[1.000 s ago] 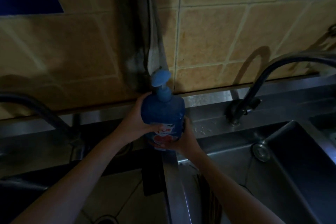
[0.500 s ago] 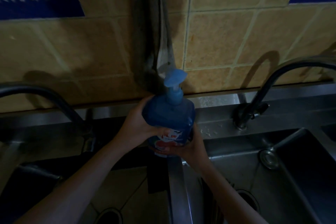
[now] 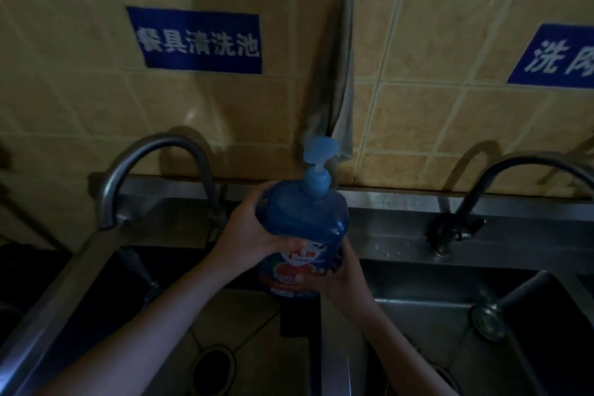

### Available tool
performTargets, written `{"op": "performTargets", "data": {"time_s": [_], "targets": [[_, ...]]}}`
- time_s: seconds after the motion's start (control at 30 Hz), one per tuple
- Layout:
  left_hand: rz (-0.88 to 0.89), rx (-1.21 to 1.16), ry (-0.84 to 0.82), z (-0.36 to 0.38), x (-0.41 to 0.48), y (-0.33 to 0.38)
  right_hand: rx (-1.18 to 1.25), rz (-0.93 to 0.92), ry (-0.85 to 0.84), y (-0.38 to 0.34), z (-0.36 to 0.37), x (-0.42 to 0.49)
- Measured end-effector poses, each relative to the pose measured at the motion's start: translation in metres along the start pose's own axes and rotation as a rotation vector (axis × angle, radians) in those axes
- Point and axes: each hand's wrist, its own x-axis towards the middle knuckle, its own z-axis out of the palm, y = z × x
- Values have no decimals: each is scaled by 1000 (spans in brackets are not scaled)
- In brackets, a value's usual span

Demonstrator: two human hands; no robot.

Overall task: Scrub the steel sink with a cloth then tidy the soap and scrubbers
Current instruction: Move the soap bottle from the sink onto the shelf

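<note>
My fingers (image 3: 300, 280) curl round the soap bottle (image 3: 305, 222) — left hand (image 3: 247, 231) at its side, right hand (image 3: 342, 270) under its base — over the sink (image 3: 334, 363) divider. Tidying looks begun; bottle not yet down.

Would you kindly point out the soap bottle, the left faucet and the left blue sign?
soap bottle (image 3: 305, 219): head view, blue body above label.
left faucet (image 3: 167, 139): head view, top of spout arch.
left blue sign (image 3: 199, 42): head view, its middle.
</note>
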Motion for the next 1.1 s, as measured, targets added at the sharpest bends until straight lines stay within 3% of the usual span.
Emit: {"op": "performTargets", "data": {"time_s": [0.43, 0.57, 1.1], "targets": [[25, -276, 182, -128, -118, 56, -213, -195, -213, -68, 129, -40], [26, -154, 361, -176, -167, 74, -231, -245, -297, -88, 184, -52], [78, 55, 796, -351, -387, 111, -84, -368, -728, -136, 434, -139]]}}
